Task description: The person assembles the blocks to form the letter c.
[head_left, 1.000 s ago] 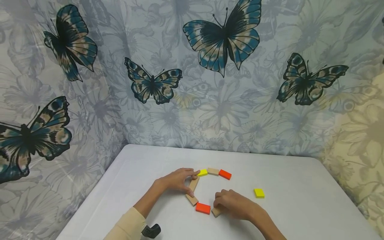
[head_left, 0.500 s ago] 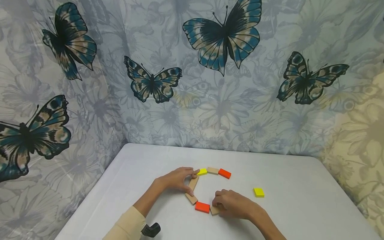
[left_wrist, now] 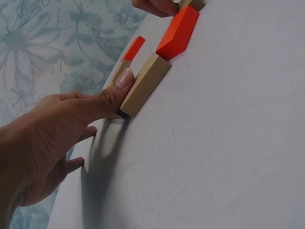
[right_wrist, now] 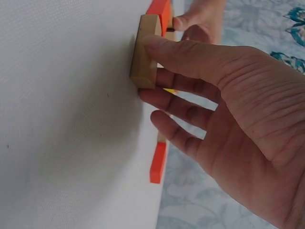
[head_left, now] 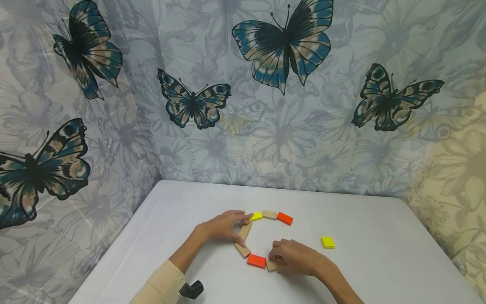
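Wooden blocks in plain, red and yellow form a curved row on the white table, unfinished-looking wood among painted ones. My left hand (head_left: 224, 226) spans the left side, its thumb touching where a long plain block (head_left: 245, 230) meets a shorter plain block (head_left: 243, 250); its fingertips reach the yellow block (head_left: 257, 216). At the near end, my right hand (head_left: 296, 257) pinches a plain wooden block (right_wrist: 144, 55) between thumb and fingers. That block lies against the near red block (head_left: 256, 261). Its right part is hidden under the hand in the head view.
Past the yellow block, the far arc holds a plain block (head_left: 270, 215) and a red block (head_left: 284, 218). A separate yellow block (head_left: 328, 242) lies to the right. Some black object (head_left: 191, 289) shows beside the left sleeve. Butterfly-patterned fabric (head_left: 281, 126) hangs behind the table (head_left: 379, 253).
The right hand has shifted slightly left, bringing its plain block from just apart to against the near red block. The left hand stays in place.
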